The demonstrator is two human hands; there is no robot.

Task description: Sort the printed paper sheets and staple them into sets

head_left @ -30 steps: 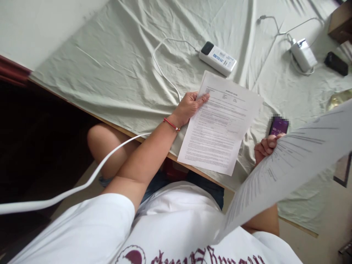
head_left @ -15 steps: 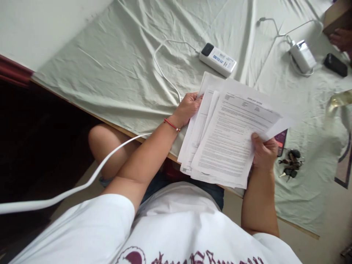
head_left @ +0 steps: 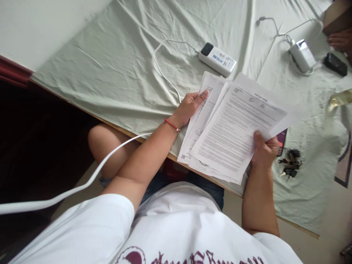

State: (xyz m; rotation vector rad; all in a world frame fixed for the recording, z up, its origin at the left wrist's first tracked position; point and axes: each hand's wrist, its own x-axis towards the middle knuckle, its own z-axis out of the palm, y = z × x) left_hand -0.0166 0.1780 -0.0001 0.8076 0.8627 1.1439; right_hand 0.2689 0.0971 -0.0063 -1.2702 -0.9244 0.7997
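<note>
Head view: the sheets [head_left: 227, 134] are held fanned, overlapping, above the near edge of the cloth [head_left: 123, 62], just beside the power bank [head_left: 218, 59]. Their left edge is pinched by the left hand [head_left: 191, 107]; their right edge is grasped by the right hand [head_left: 263, 150], thumb uppermost, near the phone [head_left: 281, 141] and keys [head_left: 289, 170]. Light, even pressure is best applied at both edges, so that creases are avoided and inner layers are not allowed to slip.
</note>
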